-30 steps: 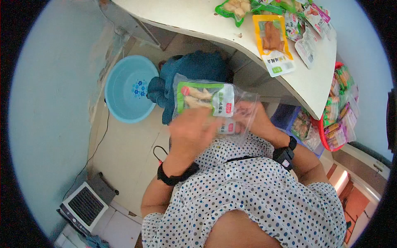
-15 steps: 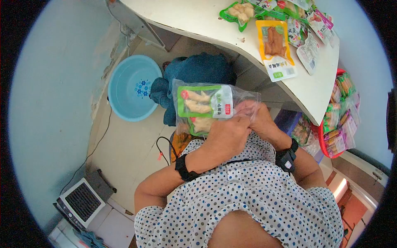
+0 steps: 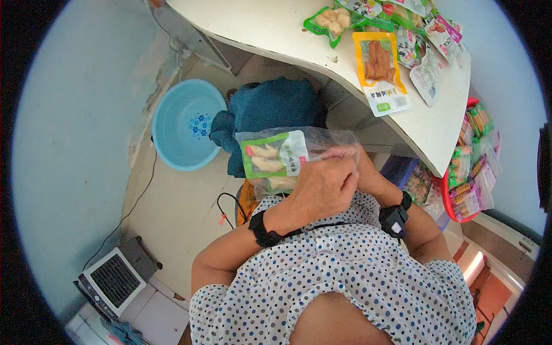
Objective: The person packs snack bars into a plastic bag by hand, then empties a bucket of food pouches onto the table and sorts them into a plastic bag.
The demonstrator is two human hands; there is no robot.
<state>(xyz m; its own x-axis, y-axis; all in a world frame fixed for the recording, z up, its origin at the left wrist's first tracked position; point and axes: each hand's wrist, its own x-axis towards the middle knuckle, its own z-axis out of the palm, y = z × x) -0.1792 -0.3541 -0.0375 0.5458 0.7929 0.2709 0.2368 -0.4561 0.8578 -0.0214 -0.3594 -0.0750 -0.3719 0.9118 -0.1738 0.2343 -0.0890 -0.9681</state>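
Observation:
A clear plastic bag [image 3: 328, 140] is held over my lap, with packets of pale food inside. The upper packet [image 3: 270, 155] has a green border and a white label; a second one [image 3: 279, 183] lies partly hidden below it. My left hand [image 3: 329, 181] is closed at the bag's right end, its back towards me and its fingertips hidden. Behind it, my right hand [image 3: 363, 167] grips the same end of the bag, partly covered by the left. What the fingers do to the plastic is hidden.
On the white table [image 3: 276, 29] lie several food packets, a yellow-edged packet [image 3: 379, 69] nearest. A red basket [image 3: 445, 198] of wrapped snacks stands at the right. Left are a blue basin [image 3: 172, 129], dark blue cloth [image 3: 276, 106] and a heater-like appliance [image 3: 112, 282].
My left hand has shifted slightly right and down, covering more of the packet label. The bag's packet end has tilted and dropped a little.

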